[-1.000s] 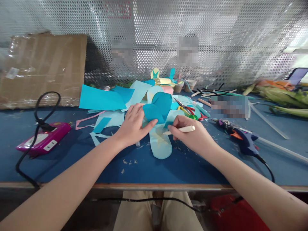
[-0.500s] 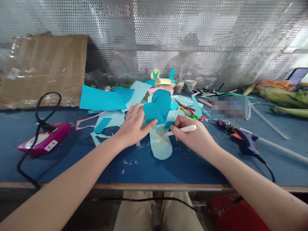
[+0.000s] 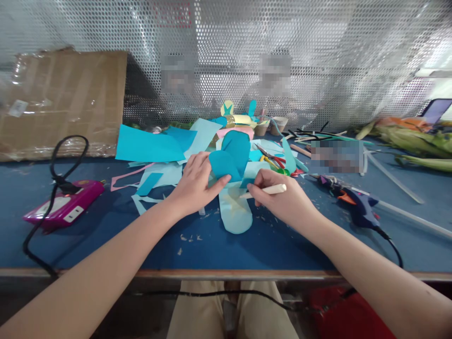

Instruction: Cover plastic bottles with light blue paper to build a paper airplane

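A petal-shaped paper cutout with bright blue lobes (image 3: 236, 149) and a pale blue lobe (image 3: 236, 217) lies in front of me. My left hand (image 3: 198, 184) rests flat on its left side, fingers stretched out and thumb apart, on the paper. Pinched in my right hand (image 3: 273, 187) is a cream-coloured pen (image 3: 276, 189). Its tip points left onto the pale lobe, where faint yellowish marks show. A small blue strip (image 3: 248, 182) lies across the cutout beside my right fingertips.
Blue paper sheets (image 3: 150, 145) and scraps lie behind my left hand. Scissors (image 3: 277, 160) are beyond my right hand. A glue gun (image 3: 358, 202) with a clear stick lies at right. A purple power strip (image 3: 65, 205) and a cardboard box (image 3: 67, 103) are at left.
Almost nothing differs. The pen and my right hand have shifted very slightly left, along with a small shift of the whole view.
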### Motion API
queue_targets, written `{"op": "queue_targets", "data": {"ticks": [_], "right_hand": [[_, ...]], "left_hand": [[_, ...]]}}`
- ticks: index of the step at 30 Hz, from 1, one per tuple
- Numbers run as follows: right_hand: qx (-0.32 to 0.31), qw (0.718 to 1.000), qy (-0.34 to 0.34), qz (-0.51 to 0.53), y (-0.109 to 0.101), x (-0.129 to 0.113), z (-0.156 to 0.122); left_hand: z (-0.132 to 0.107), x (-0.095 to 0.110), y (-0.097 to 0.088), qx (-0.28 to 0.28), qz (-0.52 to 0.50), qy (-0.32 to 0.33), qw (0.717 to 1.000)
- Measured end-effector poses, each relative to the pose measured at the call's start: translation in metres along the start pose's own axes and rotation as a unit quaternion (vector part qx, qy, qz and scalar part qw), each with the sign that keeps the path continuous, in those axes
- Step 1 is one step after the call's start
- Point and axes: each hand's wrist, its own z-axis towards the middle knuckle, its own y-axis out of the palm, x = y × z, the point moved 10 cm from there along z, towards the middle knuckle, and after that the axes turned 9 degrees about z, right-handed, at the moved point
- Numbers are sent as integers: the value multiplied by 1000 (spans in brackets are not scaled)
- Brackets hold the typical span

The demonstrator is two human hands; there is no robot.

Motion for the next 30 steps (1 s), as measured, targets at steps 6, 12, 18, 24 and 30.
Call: {"op": "queue_targets", "data": {"ticks": [6, 12, 18, 24, 30], "right_hand": [[1, 1000, 2, -4, -1, -3, 0], [9, 1000, 2, -19, -3, -3, 0], [16, 1000, -6, -19, -3, -2, 0], [15, 999, -12, -25, -4, -4, 1], [24, 999, -5, -25, -5, -1, 1]], "left_hand": [[0, 1, 0, -5, 2, 0, 1000], [0, 0, 2, -13, 0, -6, 1000], [0, 0, 2, -18, 10, -3, 1000], [0, 1, 1, -10, 11, 4, 1000], [1, 1, 0, -10, 6, 2, 1000]]}}
